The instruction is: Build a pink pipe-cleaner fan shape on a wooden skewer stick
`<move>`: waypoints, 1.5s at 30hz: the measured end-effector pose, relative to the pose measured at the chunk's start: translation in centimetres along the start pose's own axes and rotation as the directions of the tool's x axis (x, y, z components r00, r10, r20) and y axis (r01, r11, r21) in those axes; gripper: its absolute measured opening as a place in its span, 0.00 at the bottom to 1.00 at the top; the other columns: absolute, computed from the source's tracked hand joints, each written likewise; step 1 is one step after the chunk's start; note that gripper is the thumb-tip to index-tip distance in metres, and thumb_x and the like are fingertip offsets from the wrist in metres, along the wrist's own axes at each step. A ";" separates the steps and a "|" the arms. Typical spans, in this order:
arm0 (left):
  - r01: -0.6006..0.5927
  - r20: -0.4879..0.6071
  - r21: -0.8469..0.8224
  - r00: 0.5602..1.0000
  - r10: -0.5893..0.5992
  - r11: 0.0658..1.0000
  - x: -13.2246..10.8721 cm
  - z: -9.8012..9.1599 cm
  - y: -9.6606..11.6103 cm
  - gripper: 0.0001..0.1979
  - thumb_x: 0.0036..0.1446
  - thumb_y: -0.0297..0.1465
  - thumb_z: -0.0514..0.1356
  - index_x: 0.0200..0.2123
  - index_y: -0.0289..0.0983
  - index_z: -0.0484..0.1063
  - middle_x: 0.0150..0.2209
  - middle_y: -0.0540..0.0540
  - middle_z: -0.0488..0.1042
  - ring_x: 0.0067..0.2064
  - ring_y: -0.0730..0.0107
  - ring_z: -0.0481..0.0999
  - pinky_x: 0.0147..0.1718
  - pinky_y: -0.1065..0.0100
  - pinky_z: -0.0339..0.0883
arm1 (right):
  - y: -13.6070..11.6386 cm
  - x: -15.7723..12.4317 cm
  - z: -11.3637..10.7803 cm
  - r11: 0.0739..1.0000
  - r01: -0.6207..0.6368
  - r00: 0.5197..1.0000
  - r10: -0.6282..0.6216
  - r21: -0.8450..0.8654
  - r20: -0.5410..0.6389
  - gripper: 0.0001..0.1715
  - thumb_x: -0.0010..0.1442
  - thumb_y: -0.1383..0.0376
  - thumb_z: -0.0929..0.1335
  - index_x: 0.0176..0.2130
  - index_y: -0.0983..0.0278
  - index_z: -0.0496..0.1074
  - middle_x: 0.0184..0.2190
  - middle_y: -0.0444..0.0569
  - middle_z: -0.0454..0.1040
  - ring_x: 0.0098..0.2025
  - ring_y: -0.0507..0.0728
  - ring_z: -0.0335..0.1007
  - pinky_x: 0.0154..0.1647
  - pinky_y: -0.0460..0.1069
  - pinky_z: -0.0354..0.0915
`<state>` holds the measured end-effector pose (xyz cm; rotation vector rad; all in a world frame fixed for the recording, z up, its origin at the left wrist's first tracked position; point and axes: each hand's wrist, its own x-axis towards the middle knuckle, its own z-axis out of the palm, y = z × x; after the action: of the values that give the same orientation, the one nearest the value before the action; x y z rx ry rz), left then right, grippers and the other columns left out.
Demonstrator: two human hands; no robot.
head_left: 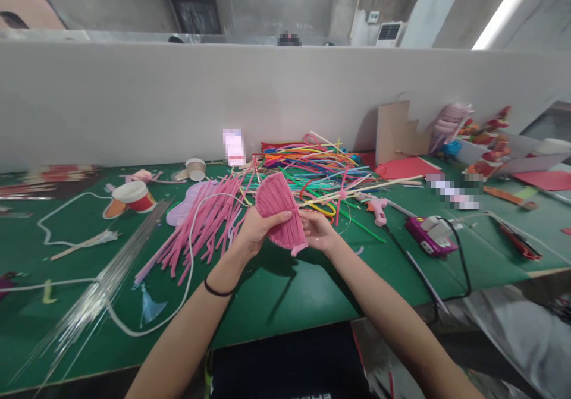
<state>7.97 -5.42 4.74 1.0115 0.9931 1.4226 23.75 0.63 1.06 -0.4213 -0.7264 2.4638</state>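
Observation:
A pink fan-shaped piece of pipe cleaners (280, 211) is held up above the table in front of me. My left hand (256, 232) grips it from the left, thumb lying across its face and the other fingers hidden behind. At its right edge my right hand (317, 231) has curled fingers touching the piece. A short pink end bends out at the bottom corner. Left of my hands lies a loose bundle of pink pipe cleaners (200, 226), and beyond them is a multicoloured heap of pipe cleaners (312, 161).
A pink glue gun (378, 209) and a purple power strip (430, 236) sit to the right. Thin metal wires (98, 286), a white cable (191, 250) and a paper cup (135, 197) are on the left. A white partition (178, 101) stands behind the green table (312, 295).

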 end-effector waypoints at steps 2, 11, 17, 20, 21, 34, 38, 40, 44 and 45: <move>0.005 0.001 0.017 1.000 -0.005 1.000 0.0 -0.1 -0.1 0.21 0.39 0.31 0.74 0.40 0.35 0.79 0.41 0.42 0.80 0.40 0.60 0.79 0.45 0.60 0.71 | 0.0 0.0 0.1 1.000 -0.002 1.000 0.002 -0.004 -0.004 0.10 0.48 0.69 0.74 0.26 0.66 0.67 0.13 0.35 0.60 0.14 0.43 0.48 0.13 0.38 0.48; 0.017 -0.014 -0.009 1.000 -0.018 1.000 0.0 -0.1 0.1 0.22 0.37 0.31 0.74 0.40 0.35 0.79 0.41 0.42 0.80 0.41 0.60 0.79 0.45 0.60 0.71 | 0.3 -0.1 0.6 0.999 0.047 0.999 -0.047 0.003 -0.018 0.12 0.48 0.67 0.76 0.28 0.65 0.70 0.14 0.35 0.60 0.14 0.43 0.47 0.13 0.37 0.48; 0.008 -0.019 -0.011 1.000 -0.008 1.000 -0.1 0.0 0.2 0.20 0.36 0.30 0.74 0.37 0.35 0.79 0.39 0.44 0.81 0.38 0.63 0.79 0.42 0.63 0.72 | 0.3 0.0 1.2 0.998 0.029 0.998 -0.032 -0.060 -0.062 0.14 0.50 0.65 0.76 0.25 0.65 0.67 0.14 0.34 0.57 0.14 0.42 0.43 0.11 0.38 0.45; -0.004 -0.047 -0.032 0.999 0.003 0.999 -0.1 0.1 0.1 0.20 0.36 0.29 0.75 0.37 0.35 0.79 0.38 0.45 0.80 0.38 0.65 0.78 0.41 0.64 0.72 | 0.5 0.2 1.1 0.995 0.061 0.996 -0.065 -0.079 -0.061 0.16 0.49 0.63 0.76 0.25 0.65 0.67 0.13 0.33 0.56 0.14 0.43 0.43 0.11 0.38 0.45; -0.006 -0.059 -0.052 0.998 0.003 0.999 -0.1 0.2 0.1 0.20 0.36 0.29 0.75 0.37 0.35 0.79 0.38 0.46 0.80 0.37 0.65 0.78 0.41 0.65 0.72 | 0.6 0.4 0.9 0.994 0.076 0.995 -0.081 -0.075 -0.061 0.16 0.49 0.63 0.77 0.26 0.65 0.68 0.14 0.33 0.57 0.14 0.43 0.44 0.11 0.38 0.46; -0.053 -0.208 -0.218 0.978 0.007 0.975 0.9 -0.9 0.1 0.21 0.37 0.27 0.74 0.38 0.34 0.77 0.35 0.48 0.80 0.36 0.67 0.79 0.40 0.66 0.73 | 1.4 1.1 0.7 0.996 0.076 0.997 -0.075 -0.050 0.025 0.15 0.49 0.65 0.78 0.35 0.68 0.73 0.22 0.39 0.70 0.19 0.42 0.59 0.17 0.35 0.59; -0.027 -0.202 -0.296 0.979 -0.035 0.955 1.1 -1.0 0.2 0.19 0.37 0.26 0.74 0.37 0.35 0.76 0.35 0.48 0.80 0.34 0.67 0.80 0.39 0.65 0.74 | 1.5 1.5 0.9 0.980 0.134 0.985 -0.147 -0.145 -0.086 0.18 0.48 0.63 0.77 0.38 0.66 0.73 0.24 0.39 0.70 0.19 0.42 0.59 0.17 0.37 0.57; -0.039 -0.232 -0.328 0.972 -0.041 0.944 1.3 -1.2 0.3 0.19 0.37 0.25 0.74 0.36 0.35 0.76 0.34 0.49 0.80 0.34 0.67 0.80 0.41 0.64 0.75 | 1.5 1.6 0.9 0.940 0.211 0.948 -0.264 -0.268 -0.178 0.18 0.49 0.60 0.76 0.38 0.65 0.73 0.24 0.40 0.70 0.20 0.44 0.60 0.18 0.39 0.58; -0.139 -0.350 -0.354 0.937 0.007 0.925 1.9 -2.1 0.5 0.18 0.37 0.24 0.73 0.35 0.35 0.76 0.34 0.50 0.80 0.34 0.69 0.80 0.43 0.64 0.74 | 1.3 1.1 0.9 0.760 0.388 0.765 -0.581 -0.522 -0.276 0.14 0.49 0.60 0.74 0.35 0.61 0.70 0.26 0.40 0.69 0.25 0.48 0.65 0.22 0.43 0.60; -0.174 -0.378 -0.351 0.925 0.031 0.920 2.0 -2.2 0.5 0.18 0.38 0.24 0.73 0.36 0.36 0.76 0.35 0.50 0.80 0.35 0.69 0.80 0.44 0.63 0.74 | 1.2 0.8 1.0 0.644 0.430 0.676 -0.694 -0.633 -0.247 0.13 0.50 0.61 0.73 0.34 0.60 0.69 0.26 0.40 0.69 0.26 0.49 0.65 0.23 0.44 0.60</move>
<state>5.56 -3.57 4.66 0.5263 0.8828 1.8540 22.16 -0.17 1.07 -0.8122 -1.1136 1.4226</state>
